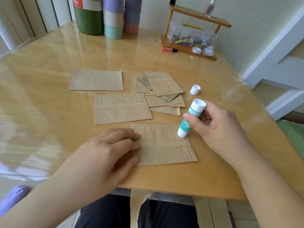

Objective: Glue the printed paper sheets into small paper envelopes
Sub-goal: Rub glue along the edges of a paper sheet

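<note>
Your left hand (113, 145) lies flat, fingers straight, pressing the left edge of the nearest printed sheet (164, 145) onto the table (49, 112). Your right hand (218, 127) curls thumb and fingers round the glue stick (190, 119), uncapped, its lower end touching the sheet's right edge. Whether glue is already on the paper, can't tell. The white cap (195, 89) stands just beyond the glue stick, apart from it.

Progress, as a judgement: early to middle. The sheet under your hands looks folded, with a seam across it, but not sealed yet. Just past it lies a second printed piece (121, 109), also with a flap line; glued or only folded, can't tell. A plain brown piece (97, 80) sits further back to the left, possibly a sheet lying face down. To the right of it a loose pile of printed sheets (161, 89) waits, overlapping, clearly not made up, so most of the work is left.

Next likely need: run glue along the edge, fold over, press down.
</note>
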`<state>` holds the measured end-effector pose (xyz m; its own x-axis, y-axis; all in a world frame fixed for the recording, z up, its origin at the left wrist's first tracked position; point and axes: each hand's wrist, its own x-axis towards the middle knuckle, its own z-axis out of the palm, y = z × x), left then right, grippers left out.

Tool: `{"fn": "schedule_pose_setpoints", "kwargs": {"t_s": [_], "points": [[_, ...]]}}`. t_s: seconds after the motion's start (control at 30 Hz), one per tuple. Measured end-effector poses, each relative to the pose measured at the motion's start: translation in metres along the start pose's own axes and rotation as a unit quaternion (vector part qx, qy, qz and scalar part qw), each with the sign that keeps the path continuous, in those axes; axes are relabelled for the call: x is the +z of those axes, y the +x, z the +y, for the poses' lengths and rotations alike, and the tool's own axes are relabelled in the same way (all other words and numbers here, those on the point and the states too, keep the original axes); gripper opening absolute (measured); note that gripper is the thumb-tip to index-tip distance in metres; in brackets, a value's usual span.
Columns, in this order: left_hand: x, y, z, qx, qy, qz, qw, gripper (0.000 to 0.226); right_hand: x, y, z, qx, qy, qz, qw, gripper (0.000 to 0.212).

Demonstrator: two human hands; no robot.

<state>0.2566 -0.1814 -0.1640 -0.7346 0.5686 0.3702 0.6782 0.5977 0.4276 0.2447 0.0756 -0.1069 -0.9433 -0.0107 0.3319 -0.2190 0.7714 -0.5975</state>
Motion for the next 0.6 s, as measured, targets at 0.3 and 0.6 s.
{"fn": "schedule_pose_setpoints", "kwargs": {"t_s": [0.3, 0.6], "points": [[0.0, -0.001, -0.001, -0.007, -0.001, -0.002, 1.0, 0.031, 0.001, 0.006, -0.004, 0.004, 0.007, 0.014, 1.0, 0.023], [-0.001, 0.0, -0.001, -0.007, -0.008, -0.002, 1.0, 0.029, -0.013, 0.005, -0.012, -0.035, -0.036, -0.068, 0.996, 0.025]]}}
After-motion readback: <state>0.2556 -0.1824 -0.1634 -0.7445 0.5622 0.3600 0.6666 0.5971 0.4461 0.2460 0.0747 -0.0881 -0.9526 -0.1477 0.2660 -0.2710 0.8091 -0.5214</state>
